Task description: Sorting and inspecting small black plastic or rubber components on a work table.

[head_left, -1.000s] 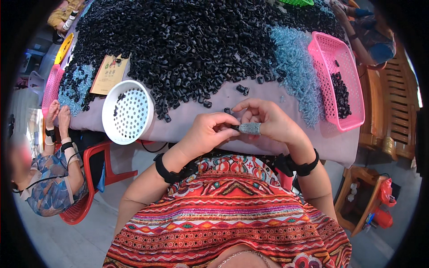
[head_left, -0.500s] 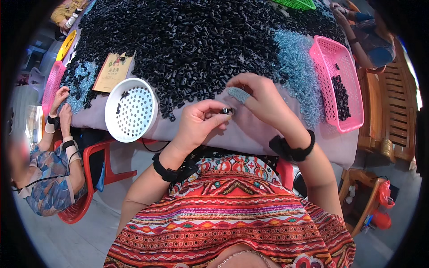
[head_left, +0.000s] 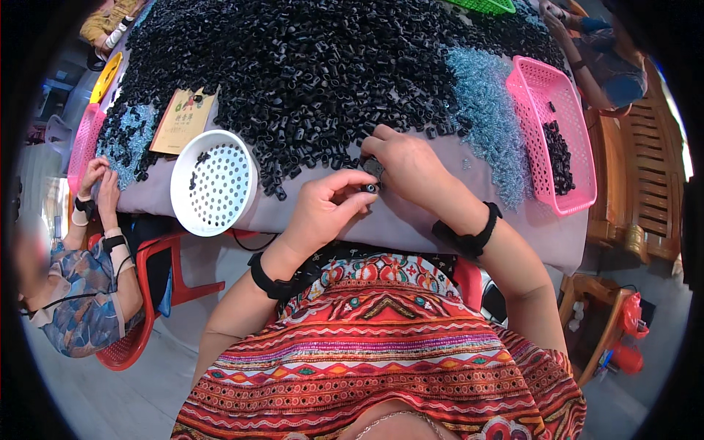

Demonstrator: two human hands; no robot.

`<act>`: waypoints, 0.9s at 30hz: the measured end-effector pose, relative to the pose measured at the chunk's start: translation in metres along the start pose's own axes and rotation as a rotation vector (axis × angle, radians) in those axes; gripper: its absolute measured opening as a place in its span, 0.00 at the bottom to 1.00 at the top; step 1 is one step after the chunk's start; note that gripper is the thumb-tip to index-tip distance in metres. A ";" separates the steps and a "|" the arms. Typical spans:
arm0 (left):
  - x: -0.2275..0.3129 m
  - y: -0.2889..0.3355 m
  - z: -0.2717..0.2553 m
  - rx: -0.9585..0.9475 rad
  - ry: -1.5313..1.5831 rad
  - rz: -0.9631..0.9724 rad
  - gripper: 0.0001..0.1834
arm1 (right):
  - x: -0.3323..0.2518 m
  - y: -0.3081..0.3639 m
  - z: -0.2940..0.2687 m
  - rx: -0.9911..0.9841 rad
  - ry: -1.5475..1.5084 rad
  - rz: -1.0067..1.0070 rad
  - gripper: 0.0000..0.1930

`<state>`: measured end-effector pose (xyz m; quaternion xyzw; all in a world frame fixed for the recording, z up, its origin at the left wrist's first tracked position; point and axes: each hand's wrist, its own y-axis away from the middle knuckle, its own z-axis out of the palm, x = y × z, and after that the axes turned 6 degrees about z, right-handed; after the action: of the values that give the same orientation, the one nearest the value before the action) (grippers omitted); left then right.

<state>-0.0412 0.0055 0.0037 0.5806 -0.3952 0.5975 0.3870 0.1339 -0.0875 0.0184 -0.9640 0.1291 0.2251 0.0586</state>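
Left hand (head_left: pixel 323 210) pinches one small black piece (head_left: pixel 369 188), thumb against forefinger, over the mauve cloth (head_left: pixel 528 233), just short of the black heap (head_left: pixel 293 73)! White colander (head_left: pixel 189 214): a few black bits (head_left: pixel 196 174) inside; pink basket (head_left: pixel 533 136): a dark cluster (head_left: pixel 559 158). Green basket (head_left: pixel 488 6), cut off up top. Right hand (head_left: pixel 411 165) curls close by, fingertips hidden, can't tell its grip. And that piece: short, tubular, glossy, round end showing.

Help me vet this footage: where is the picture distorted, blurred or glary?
Head view throughout: black corners; wooden bench bowed near the rim; white glare at its right; left co-worker's head blurred; the black piece in the left hand shows little detail.
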 end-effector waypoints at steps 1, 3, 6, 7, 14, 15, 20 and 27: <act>0.001 -0.003 0.000 0.022 0.010 0.012 0.12 | 0.001 0.001 -0.001 0.000 -0.001 0.000 0.13; -0.001 -0.007 -0.004 0.085 0.041 -0.005 0.12 | 0.002 0.006 -0.007 -0.008 -0.024 0.046 0.12; -0.002 -0.003 -0.011 0.142 0.036 -0.015 0.12 | 0.003 0.014 -0.016 0.019 -0.083 0.113 0.10; -0.003 0.000 -0.012 0.128 0.028 -0.021 0.12 | 0.009 0.016 -0.017 0.018 -0.085 0.111 0.10; -0.009 0.003 -0.017 0.192 0.112 -0.016 0.12 | 0.010 0.009 -0.007 0.091 -0.246 0.071 0.10; -0.008 0.003 -0.017 0.194 0.110 -0.017 0.12 | 0.007 0.006 -0.003 0.112 -0.240 0.046 0.11; -0.010 0.002 -0.018 0.186 0.099 -0.044 0.12 | -0.007 0.000 0.005 0.059 -0.108 0.035 0.15; -0.002 0.000 -0.014 0.184 0.051 -0.058 0.12 | -0.001 0.003 0.007 0.110 -0.189 -0.002 0.13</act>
<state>-0.0467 0.0185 0.0012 0.6094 -0.3119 0.6343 0.3592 0.1293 -0.0893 0.0119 -0.9340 0.1340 0.3074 0.1236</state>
